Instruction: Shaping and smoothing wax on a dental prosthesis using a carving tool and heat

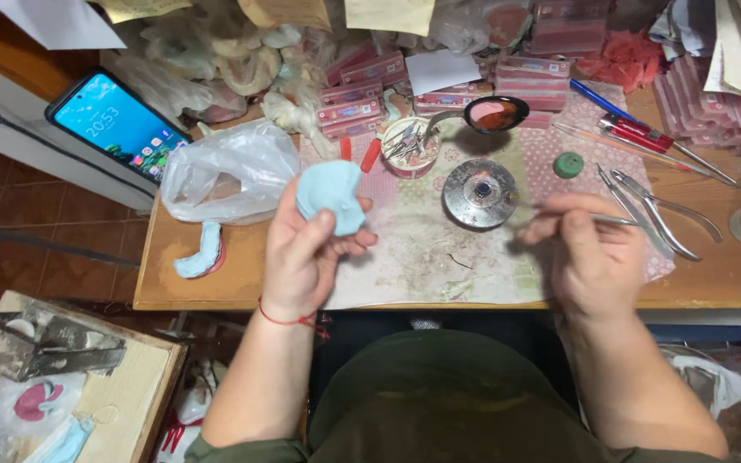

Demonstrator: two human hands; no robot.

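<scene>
My left hand (pixel 306 249) holds a light blue plaster dental cast (pixel 332 195) up above the wooden bench (pixel 713 287), thumb and fingers wrapped around its lower part. My right hand (pixel 589 249) grips a thin metal hand tool (pixel 612 220) whose tip points left toward a round metal burner (pixel 480 193) on the patterned mat (pixel 422 257). The right hand is blurred.
A phone (pixel 116 122) lies at the bench's left edge beside a clear plastic bag (pixel 229 171). Another blue cast (pixel 199 255) sits near it. A cup of instruments (pixel 409 146), a spoon with red wax (pixel 495 114), pliers (pixel 658 214), a green disc (pixel 568 165) and pink boxes (pixel 362 99) crowd the back.
</scene>
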